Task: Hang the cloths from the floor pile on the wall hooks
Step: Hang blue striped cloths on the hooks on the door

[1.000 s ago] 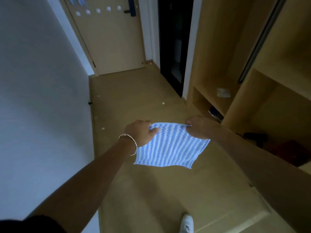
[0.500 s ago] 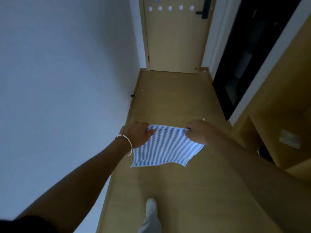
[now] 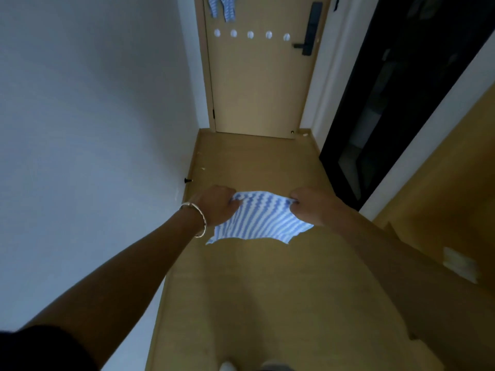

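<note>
Each grip is closed tight: left hand and right hand pinch the top corners of the striped cloth. It sags limp between them above the floor, evidently light and soft. A pinched corner looks best for catching the door hooks ahead.

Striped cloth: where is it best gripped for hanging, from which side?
Probably by its two top corners, one from each side: the left hand and right hand pinch them, so the striped cloth hangs spread with its top edge open for the door hooks.
</note>
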The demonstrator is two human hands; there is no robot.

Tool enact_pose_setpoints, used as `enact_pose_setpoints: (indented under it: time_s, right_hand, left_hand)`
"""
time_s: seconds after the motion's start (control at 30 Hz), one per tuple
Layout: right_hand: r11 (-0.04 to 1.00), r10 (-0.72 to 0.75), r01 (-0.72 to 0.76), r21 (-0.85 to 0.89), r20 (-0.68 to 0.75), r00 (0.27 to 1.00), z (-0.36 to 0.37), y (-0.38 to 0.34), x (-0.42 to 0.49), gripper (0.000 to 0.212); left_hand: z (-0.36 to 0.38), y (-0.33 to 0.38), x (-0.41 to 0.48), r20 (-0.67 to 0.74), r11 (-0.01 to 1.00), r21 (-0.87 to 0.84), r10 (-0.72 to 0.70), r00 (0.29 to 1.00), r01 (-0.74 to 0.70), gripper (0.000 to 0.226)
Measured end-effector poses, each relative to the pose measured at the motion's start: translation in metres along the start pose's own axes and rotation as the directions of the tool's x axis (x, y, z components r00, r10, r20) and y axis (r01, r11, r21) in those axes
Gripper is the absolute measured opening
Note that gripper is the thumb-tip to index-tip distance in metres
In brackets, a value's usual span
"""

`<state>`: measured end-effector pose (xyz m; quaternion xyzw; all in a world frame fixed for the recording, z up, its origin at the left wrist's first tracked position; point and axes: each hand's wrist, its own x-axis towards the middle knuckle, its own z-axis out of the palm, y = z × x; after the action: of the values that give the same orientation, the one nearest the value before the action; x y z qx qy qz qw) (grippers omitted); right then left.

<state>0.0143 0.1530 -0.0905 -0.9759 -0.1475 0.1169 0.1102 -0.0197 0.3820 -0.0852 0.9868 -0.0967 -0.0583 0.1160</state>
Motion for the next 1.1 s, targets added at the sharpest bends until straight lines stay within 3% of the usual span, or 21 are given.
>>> enact_pose_setpoints:
  time_s: [0.17, 0.33, 0.7, 1.1]
  right_hand:
    - [1.0, 0.016, -0.016, 0.025, -0.014, 1.0, -0.011, 0.007, 0.06, 0.025]
    - [0.997, -0.076, 0.076, 0.028, -0.001, 0.997, -0.019, 0.008, 0.116, 0.032]
    - [0.947, -0.296, 0.285, 0.146, 0.057, 0.953, -0.066, 0.028, 0.283, 0.035]
    - [0.929, -0.357, 0.34, 0.147, 0.112, 0.927, -0.093, 0.063, 0.421, 0.02]
  left_hand:
    - [-0.009, -0.017, 0.049, -0.042, 0.999, -0.047, 0.019, 0.999, -0.021, 0.029]
    - [-0.016, -0.034, 0.098, -0.129, 0.997, -0.057, -0.054, 0.99, 0.047, 0.026]
    - [-0.038, -0.066, 0.224, -0.125, 0.958, -0.1, -0.281, 0.952, 0.27, 0.027]
    - [-0.05, -0.079, 0.34, -0.094, 0.932, -0.059, -0.361, 0.928, 0.357, 0.031]
